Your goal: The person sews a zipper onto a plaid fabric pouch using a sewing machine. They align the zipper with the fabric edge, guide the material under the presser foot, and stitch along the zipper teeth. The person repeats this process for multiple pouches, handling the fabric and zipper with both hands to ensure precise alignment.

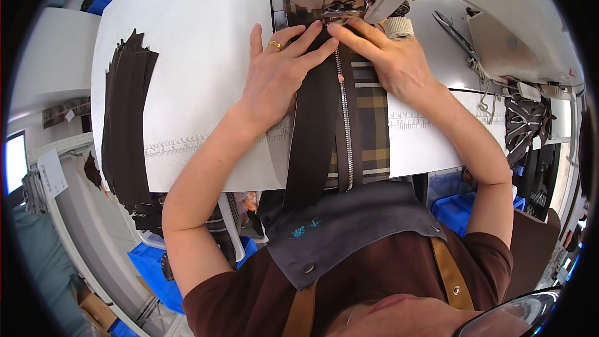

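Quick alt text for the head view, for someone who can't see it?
Left hand and right hand rest on a dark strip, metal zipper and plaid cloth at a sewing machine; a pile of dark strips lies at left.

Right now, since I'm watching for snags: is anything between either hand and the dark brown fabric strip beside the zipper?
Nothing visible is: the left hand lies directly on the dark brown fabric strip, and the right hand's fingertips appear to touch it near the presser foot.
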The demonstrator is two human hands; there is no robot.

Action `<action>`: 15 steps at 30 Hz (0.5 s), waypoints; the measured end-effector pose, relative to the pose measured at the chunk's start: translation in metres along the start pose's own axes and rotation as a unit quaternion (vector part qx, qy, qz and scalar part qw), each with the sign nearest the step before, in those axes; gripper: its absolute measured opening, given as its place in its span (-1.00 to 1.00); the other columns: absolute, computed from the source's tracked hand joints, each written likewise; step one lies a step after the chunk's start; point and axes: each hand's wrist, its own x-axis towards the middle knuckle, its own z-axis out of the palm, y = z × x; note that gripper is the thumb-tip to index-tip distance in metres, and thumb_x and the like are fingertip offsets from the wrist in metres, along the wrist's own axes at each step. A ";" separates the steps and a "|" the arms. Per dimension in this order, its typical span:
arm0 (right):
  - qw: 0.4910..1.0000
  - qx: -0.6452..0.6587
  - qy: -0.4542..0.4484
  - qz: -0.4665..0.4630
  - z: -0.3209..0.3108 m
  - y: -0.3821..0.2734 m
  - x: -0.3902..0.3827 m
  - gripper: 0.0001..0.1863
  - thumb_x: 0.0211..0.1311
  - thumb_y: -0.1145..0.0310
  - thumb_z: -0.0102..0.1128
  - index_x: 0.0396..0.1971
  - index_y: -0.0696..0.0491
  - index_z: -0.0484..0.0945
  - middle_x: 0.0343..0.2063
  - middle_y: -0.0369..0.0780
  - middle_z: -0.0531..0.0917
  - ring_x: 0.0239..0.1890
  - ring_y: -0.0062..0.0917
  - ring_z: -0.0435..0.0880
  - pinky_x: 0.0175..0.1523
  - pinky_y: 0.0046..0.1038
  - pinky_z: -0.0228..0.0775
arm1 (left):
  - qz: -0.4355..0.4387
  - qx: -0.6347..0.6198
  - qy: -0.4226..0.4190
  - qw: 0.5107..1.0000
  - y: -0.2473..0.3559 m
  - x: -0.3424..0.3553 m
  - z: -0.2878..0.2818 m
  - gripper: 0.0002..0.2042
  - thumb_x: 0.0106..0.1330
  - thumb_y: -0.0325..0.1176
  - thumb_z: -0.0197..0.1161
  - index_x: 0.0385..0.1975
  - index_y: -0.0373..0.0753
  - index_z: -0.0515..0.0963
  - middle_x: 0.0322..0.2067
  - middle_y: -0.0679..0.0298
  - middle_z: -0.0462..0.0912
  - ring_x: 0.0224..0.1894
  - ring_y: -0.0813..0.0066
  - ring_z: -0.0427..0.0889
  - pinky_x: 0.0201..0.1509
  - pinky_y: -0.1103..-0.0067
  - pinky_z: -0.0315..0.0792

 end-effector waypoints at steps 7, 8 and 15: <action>0.991 0.080 0.054 0.091 -0.004 0.010 0.001 -0.73 0.09 0.46 0.24 -0.16 -0.04 0.62 -0.38 -0.27 0.62 -0.22 -0.33 0.59 -0.12 -0.33 0.38 | -0.030 -0.020 -0.005 0.999 0.005 0.001 -0.002 -0.50 0.05 -0.15 0.37 0.09 0.08 0.56 0.19 0.26 0.49 0.22 0.26 0.41 0.38 -0.02 -0.18; 0.989 0.051 0.064 0.120 -0.007 0.010 0.000 -0.80 0.12 0.44 0.24 -0.21 -0.02 0.63 -0.44 -0.28 0.61 -0.28 -0.35 0.60 -0.18 -0.35 0.40 | -0.030 -0.018 -0.004 0.999 0.006 0.001 -0.003 -0.50 0.05 -0.15 0.37 0.09 0.08 0.56 0.18 0.26 0.49 0.22 0.26 0.41 0.38 -0.02 -0.18; 0.990 0.022 0.037 0.136 0.000 0.011 0.011 -0.79 0.17 0.23 0.31 -0.50 0.06 0.61 -0.66 -0.24 0.56 -0.59 -0.31 0.57 -0.48 -0.34 0.38 | -0.033 -0.018 0.002 0.999 0.005 0.001 -0.001 -0.50 0.06 -0.13 0.37 0.09 0.09 0.56 0.18 0.30 0.49 0.22 0.28 0.41 0.39 -0.01 -0.20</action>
